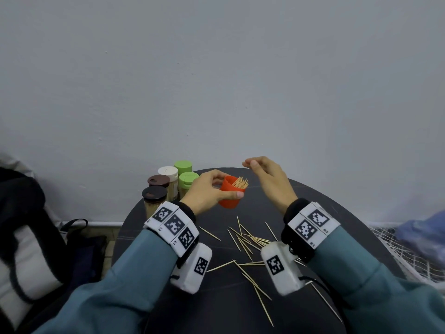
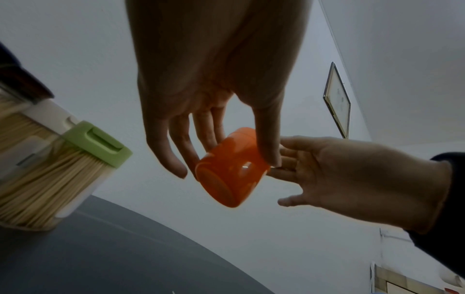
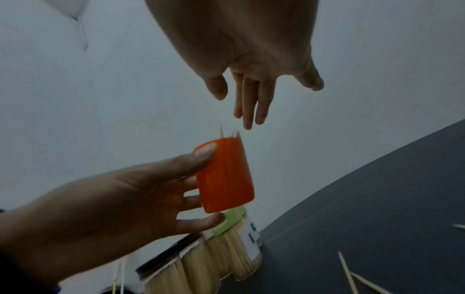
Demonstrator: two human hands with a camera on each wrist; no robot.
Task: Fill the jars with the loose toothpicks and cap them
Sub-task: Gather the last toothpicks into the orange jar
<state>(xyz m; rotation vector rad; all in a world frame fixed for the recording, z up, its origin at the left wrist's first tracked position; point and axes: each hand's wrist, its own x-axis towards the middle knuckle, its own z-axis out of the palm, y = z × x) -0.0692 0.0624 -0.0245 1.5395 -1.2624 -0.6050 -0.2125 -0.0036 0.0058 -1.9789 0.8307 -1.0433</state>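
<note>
An orange jar [image 1: 230, 196] without a cap, tilted and holding a bunch of toothpicks [image 1: 240, 183], is lifted above the dark round table [image 1: 325, 213]. My left hand [image 1: 228, 186] grips it, thumb on one side and fingers behind; the same grip on the orange jar [image 2: 231, 171] [image 3: 224, 175] shows in both wrist views. My right hand [image 1: 251, 163] hovers just above and right of the jar mouth, its fingers [image 3: 247, 115] loosely straight and the thumb apart. Many loose toothpicks [image 1: 248, 239] lie scattered on the table near my wrists.
Several capped jars full of toothpicks stand at the table's back left: brown lids [image 1: 154, 195], a white lid [image 1: 167, 172], green lids [image 1: 188, 178]. A dark bag [image 1: 24, 237] sits on the left, and a netted object [image 1: 397, 249] lies to the right. A grey wall rises behind.
</note>
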